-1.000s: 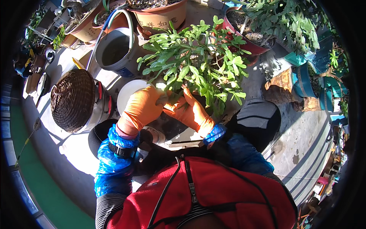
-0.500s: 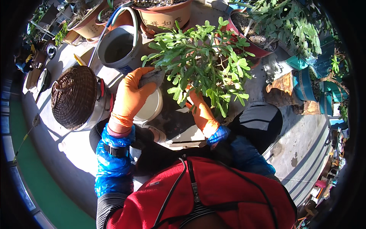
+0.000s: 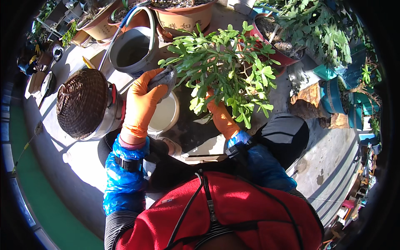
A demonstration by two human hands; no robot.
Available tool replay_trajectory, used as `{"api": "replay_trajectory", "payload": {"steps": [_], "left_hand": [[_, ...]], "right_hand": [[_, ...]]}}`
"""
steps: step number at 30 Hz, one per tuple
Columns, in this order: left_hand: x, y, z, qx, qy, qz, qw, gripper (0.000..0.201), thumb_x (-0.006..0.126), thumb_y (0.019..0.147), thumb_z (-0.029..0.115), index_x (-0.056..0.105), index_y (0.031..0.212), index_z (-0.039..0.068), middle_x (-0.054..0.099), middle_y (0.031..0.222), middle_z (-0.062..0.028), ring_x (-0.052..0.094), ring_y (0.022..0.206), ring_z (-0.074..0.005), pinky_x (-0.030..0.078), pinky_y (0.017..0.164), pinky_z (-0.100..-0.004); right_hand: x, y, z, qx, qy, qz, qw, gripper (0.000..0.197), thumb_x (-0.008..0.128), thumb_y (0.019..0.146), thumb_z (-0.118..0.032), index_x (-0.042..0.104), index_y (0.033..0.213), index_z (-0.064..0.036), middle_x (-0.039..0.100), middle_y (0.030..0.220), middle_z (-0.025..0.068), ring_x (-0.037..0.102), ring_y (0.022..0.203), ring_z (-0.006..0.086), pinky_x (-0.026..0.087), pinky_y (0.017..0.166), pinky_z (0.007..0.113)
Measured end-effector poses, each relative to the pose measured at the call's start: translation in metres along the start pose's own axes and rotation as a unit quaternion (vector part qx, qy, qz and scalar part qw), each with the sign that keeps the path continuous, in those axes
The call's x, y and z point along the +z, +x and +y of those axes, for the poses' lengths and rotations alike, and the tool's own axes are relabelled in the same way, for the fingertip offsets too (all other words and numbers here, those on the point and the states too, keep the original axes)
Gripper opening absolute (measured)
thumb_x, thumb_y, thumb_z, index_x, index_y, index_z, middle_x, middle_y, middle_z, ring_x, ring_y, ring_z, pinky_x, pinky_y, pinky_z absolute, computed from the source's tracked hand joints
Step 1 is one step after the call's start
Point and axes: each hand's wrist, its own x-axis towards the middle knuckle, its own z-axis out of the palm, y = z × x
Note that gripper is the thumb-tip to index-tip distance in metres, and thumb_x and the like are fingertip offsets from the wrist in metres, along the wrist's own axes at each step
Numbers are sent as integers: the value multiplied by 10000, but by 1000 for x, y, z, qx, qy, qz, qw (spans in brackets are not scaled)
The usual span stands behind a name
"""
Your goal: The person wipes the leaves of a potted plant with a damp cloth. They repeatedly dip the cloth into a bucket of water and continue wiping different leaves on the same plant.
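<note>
A leafy green potted plant (image 3: 233,68) with flat, segmented stems fills the space in front of me. My left hand (image 3: 143,98), in an orange glove, is closed round a crumpled grey cloth (image 3: 166,79) beside the plant's left leaves. My right hand (image 3: 221,117), gloved in orange too, reaches up under the foliage from the near side. Leaves cover its fingertips, so what it touches is hidden. The plant's base lies in dark shadow under the leaves.
A white bucket (image 3: 171,113) stands below my left hand, and a grey bucket (image 3: 152,58) with a hose lies beyond. At left, a woven brown basket (image 3: 81,104) tops a pale container. Large planters (image 3: 183,20) line the back; a blue pot (image 3: 333,95) sits right.
My left hand with the cloth has shifted slightly left and toward the back. My right hand has turned a little and moved slightly; the foliage has shifted slightly.
</note>
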Motion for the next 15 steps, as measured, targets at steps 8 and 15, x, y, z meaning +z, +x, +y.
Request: {"api": "replay_trajectory", "payload": {"steps": [8,15], "left_hand": [[25,4,-16,29,8,-45,999,468,727,908,-12,648,1369,-23,710,1183,-74,665,1047,-116,552,927,-275],[53,-3,-36,192,352,-89,912,437,721,872,77,686,1306,39,681,1176,-192,693,1079,-390,549,967,-400]], "right_hand": [[42,10,-28,75,439,-11,895,839,623,997,-620,434,1581,-48,492,1613,131,475,1465,327,348,1261,517],[67,13,-67,177,544,155,805,861,730,902,-680,504,1498,-102,563,1505,93,494,1423,324,371,1235,564]]}}
